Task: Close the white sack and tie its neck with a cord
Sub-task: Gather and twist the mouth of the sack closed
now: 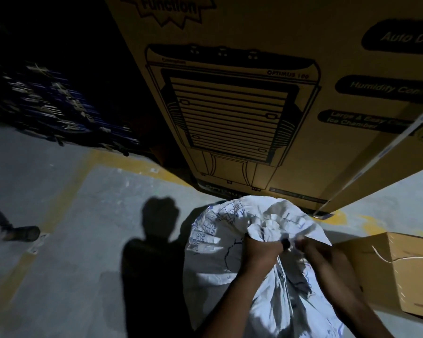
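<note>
A full white woven sack [213,240] with blue print stands on the floor at the lower middle. Its top is bunched into a crumpled neck [270,224]. My left hand [259,252] is clenched around the gathered fabric just below the bunch. Close beside it on the right, my right hand [310,245] is also closed on the neck fabric. A thin pale cord [386,258] lies across the small carton to the right, apart from both hands. The light is dim and the fingers are partly hidden by folds.
A tall printed cardboard carton [254,98] stands right behind the sack. A smaller cardboard box [415,276] sits at the right. A dark stack of goods [59,106] is at the far left. Another person's shoe [22,232] is on the grey floor at the left edge.
</note>
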